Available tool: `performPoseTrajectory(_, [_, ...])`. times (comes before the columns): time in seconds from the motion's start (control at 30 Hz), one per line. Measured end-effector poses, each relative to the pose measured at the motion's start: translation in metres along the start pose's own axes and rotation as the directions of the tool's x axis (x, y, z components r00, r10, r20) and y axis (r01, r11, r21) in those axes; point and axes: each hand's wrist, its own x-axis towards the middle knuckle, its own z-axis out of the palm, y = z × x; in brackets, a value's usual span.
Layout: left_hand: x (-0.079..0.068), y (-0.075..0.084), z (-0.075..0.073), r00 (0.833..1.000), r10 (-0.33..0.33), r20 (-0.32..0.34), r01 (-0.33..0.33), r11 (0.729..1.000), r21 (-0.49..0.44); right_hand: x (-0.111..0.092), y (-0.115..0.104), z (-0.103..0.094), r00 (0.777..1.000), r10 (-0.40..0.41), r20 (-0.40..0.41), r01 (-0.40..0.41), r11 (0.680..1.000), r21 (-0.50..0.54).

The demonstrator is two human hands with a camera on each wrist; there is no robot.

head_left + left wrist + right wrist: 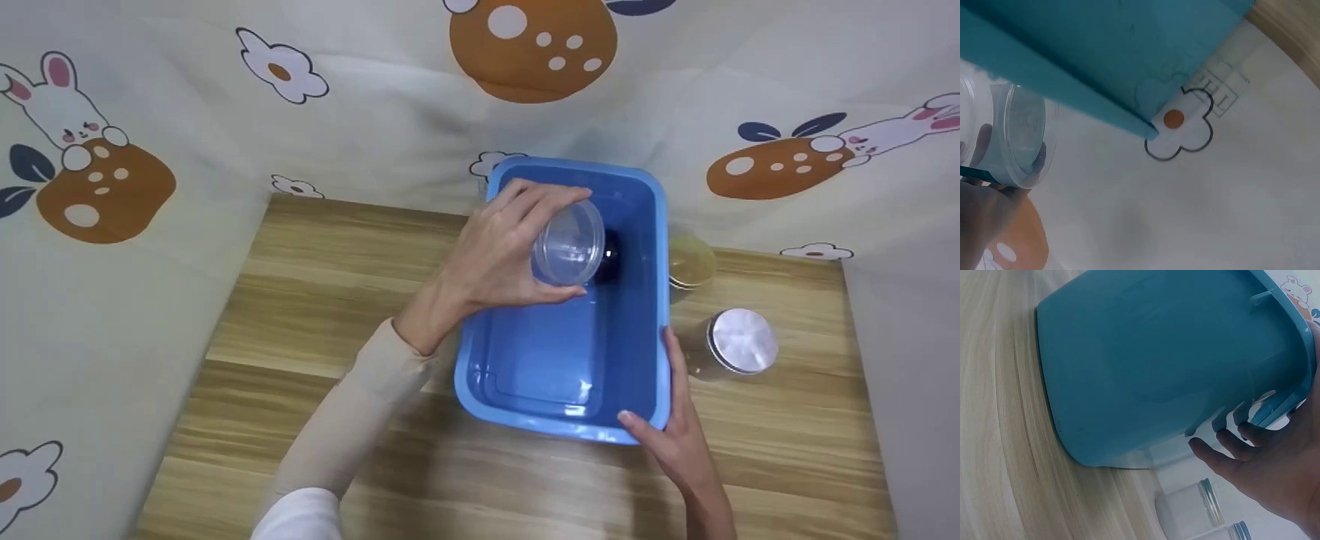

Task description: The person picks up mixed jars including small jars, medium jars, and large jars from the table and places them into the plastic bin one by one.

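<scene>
My left hand holds a clear round plastic jar over the far part of a blue plastic bin. The thumb and fingers reach round opposite sides of the jar, which also shows in the left wrist view. Just right of the jar, a shiny dark round object is partly hidden inside the bin. My right hand grips the bin at its near right corner. Its thumb lies over the rim, while the fingers press the outer wall, as the right wrist view shows.
Right of the bin stands a clear jar with a silver lid. Behind it, a jar with a yellowish top is partly covered by the bin's edge. Everything stands on a wood-grain tabletop, with a printed cloth hanging around it.
</scene>
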Motion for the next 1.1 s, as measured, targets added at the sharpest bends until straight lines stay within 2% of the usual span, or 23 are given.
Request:
performPoseTrajectory(0.27, [-0.005,0.002,0.015,0.995,0.0,0.1,0.0,1.0,0.0,-0.001,0.0,0.005,1.0,0.019,0.019,-0.019,1.0,0.003])
performPoseTrajectory(0.5, [-0.001,0.001,0.026,0.981,-0.02,0.195,0.02,1.0,0.005,0.001,0.0,0.001,1.0,0.0,0.015,-0.001,1.0,0.002])
performPoseTrajectory(0.73, [0.004,0.0,0.033,0.967,-0.045,0.251,0.035,0.998,0.044,0.003,0.001,0.0,1.0,0.008,0.013,-0.008,1.0,0.007])
performPoseTrajectory(0.9, [0.002,-0.001,0.043,0.956,-0.073,0.284,0.058,0.997,0.06,0.002,0.001,0.001,1.0,-0.011,0.015,0.01,1.0,0.027])
performPoseTrajectory(1.1, [-0.001,-0.001,0.054,0.941,-0.083,0.329,0.063,0.995,0.074,0.0,0.0,0.0,1.0,0.021,0.007,-0.021,1.0,0.004])
